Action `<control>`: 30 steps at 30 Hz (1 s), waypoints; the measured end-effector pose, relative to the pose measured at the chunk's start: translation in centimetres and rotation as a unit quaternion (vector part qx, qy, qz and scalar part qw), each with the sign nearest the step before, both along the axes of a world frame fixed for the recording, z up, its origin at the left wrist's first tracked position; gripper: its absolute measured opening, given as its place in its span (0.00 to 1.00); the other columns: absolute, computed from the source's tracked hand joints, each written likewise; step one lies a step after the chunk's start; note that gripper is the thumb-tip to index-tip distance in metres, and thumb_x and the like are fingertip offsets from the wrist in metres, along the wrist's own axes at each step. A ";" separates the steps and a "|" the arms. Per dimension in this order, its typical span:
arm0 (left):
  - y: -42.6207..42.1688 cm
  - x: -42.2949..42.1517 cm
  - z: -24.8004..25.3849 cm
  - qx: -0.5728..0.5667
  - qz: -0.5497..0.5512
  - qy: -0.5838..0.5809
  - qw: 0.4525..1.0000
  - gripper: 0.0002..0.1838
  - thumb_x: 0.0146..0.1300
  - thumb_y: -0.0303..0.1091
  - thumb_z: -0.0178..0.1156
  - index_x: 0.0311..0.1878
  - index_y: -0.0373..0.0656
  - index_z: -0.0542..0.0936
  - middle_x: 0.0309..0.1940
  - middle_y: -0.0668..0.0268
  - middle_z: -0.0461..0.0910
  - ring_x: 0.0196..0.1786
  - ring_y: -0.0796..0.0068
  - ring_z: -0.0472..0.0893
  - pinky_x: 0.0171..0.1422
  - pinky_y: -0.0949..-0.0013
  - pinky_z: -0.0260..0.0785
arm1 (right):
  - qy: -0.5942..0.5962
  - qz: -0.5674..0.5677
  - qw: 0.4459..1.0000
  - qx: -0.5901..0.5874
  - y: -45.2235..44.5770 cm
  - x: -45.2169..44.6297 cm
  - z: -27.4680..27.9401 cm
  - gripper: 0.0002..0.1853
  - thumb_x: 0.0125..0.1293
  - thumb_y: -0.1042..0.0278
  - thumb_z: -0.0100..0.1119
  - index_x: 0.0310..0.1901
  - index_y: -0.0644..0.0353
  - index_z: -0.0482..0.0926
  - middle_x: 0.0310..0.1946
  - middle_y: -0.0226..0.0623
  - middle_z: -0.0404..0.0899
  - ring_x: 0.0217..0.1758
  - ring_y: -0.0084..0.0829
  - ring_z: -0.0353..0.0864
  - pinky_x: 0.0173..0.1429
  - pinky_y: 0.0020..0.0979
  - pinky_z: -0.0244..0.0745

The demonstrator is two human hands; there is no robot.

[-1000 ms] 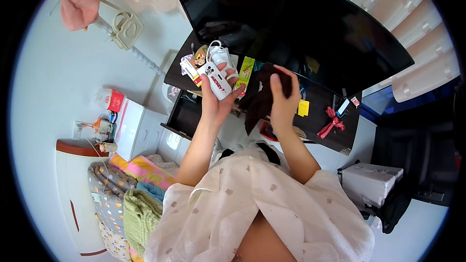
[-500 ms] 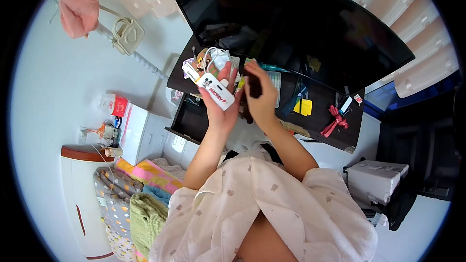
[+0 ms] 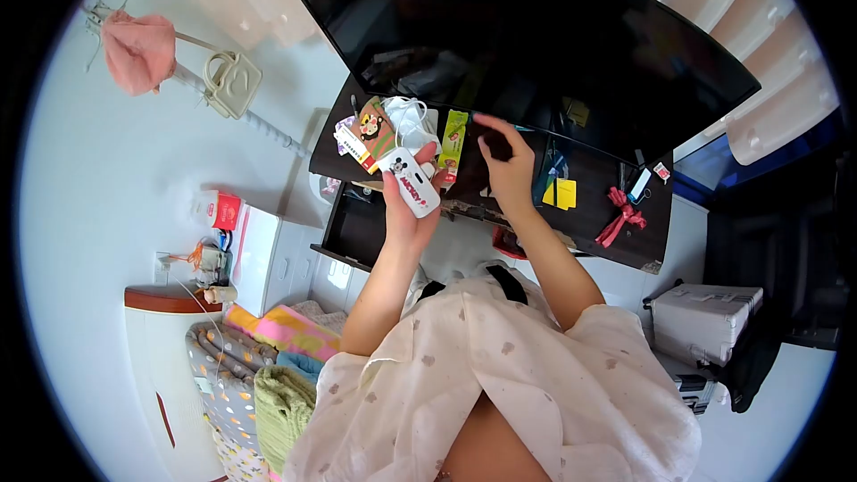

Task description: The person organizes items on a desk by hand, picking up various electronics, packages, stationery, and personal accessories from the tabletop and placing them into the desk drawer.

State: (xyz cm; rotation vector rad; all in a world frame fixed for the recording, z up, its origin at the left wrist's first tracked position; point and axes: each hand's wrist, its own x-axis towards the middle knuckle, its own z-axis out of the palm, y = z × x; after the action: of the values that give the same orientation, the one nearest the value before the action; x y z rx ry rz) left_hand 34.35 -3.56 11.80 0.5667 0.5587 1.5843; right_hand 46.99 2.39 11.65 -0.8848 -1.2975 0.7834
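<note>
My left hand [image 3: 413, 228] grips a flat white Mickey-printed device [image 3: 411, 183] with a dark slot, in front of the desk's left part. A white cord [image 3: 393, 129] runs near its top end; I cannot tell if they are joined. My right hand [image 3: 513, 174] is raised over the middle of the desk, thumb and forefinger spread, nothing between them. Between the hands, farther back, lies a yellow-green packet [image 3: 453, 145]. Behind the left hand are a brown cartoon-printed item [image 3: 370, 129], a white bundle [image 3: 415, 129] and printed cards [image 3: 355, 150].
A large monitor [image 3: 527, 45] spans the back of the dark desk [image 3: 647, 245]. On its right side lie yellow sticky notes [image 3: 561, 195] and a red ribbon [image 3: 620, 217]. An open drawer [image 3: 351, 236] juts out at the left. A silver suitcase [image 3: 705, 317] stands at the right.
My right hand has moved away from the device toward the right, its fingers spreading. The yellow-green packet now shows plainly. My left hand keeps the device, slightly lower in view.
</note>
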 end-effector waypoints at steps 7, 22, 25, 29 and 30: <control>0.3 -0.5 -1.5 -0.007 -0.029 -0.033 0.999 0.29 0.60 0.53 0.40 0.54 0.37 0.63 0.28 0.71 0.71 0.30 0.79 0.67 0.37 0.75 0.59 | -0.021 0.217 0.975 -0.032 -3.4 1.9 1.9 0.04 0.48 0.75 0.55 0.28 0.64 0.73 0.27 0.33 0.73 0.33 0.25 0.71 0.38 0.22 0.64; 0.5 1.6 -1.6 0.049 -0.051 0.171 0.983 0.22 0.63 0.45 0.39 0.45 0.33 0.69 0.36 0.64 0.73 0.38 0.78 0.72 0.42 0.76 0.64 | -0.199 0.213 0.956 -0.024 -4.0 4.1 3.7 0.08 0.48 0.65 0.59 0.26 0.59 0.74 0.22 0.38 0.73 0.29 0.38 0.71 0.33 0.33 0.65; 0.9 2.2 -1.6 0.049 -0.056 0.221 0.972 0.21 0.63 0.44 0.37 0.45 0.34 0.68 0.38 0.61 0.72 0.40 0.74 0.72 0.45 0.74 0.64 | -0.222 0.192 0.955 -0.038 -3.8 4.8 3.2 0.08 0.49 0.64 0.58 0.26 0.58 0.74 0.22 0.37 0.73 0.29 0.38 0.72 0.33 0.34 0.65; 1.7 3.7 -2.5 -0.004 -0.073 0.295 0.953 0.20 0.63 0.42 0.37 0.46 0.34 0.68 0.39 0.61 0.72 0.40 0.73 0.73 0.45 0.74 0.64 | -0.233 0.117 0.965 -0.037 -4.3 5.4 2.5 0.08 0.51 0.66 0.57 0.26 0.61 0.73 0.22 0.41 0.74 0.25 0.40 0.72 0.32 0.30 0.66; 2.2 3.6 -4.6 -0.051 -0.071 0.342 0.936 0.16 0.62 0.42 0.41 0.43 0.41 0.71 0.30 0.72 0.73 0.30 0.88 0.69 0.31 0.84 0.58 | -0.234 0.105 0.966 -0.040 -4.2 5.9 1.8 0.08 0.51 0.66 0.57 0.26 0.61 0.73 0.22 0.41 0.74 0.25 0.40 0.72 0.32 0.30 0.66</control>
State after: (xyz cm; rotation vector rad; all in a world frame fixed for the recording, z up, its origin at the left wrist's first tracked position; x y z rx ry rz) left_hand 37.99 -1.33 7.22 1.0653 1.0861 1.1872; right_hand 52.90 -1.80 13.47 -1.0486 -1.8098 0.8247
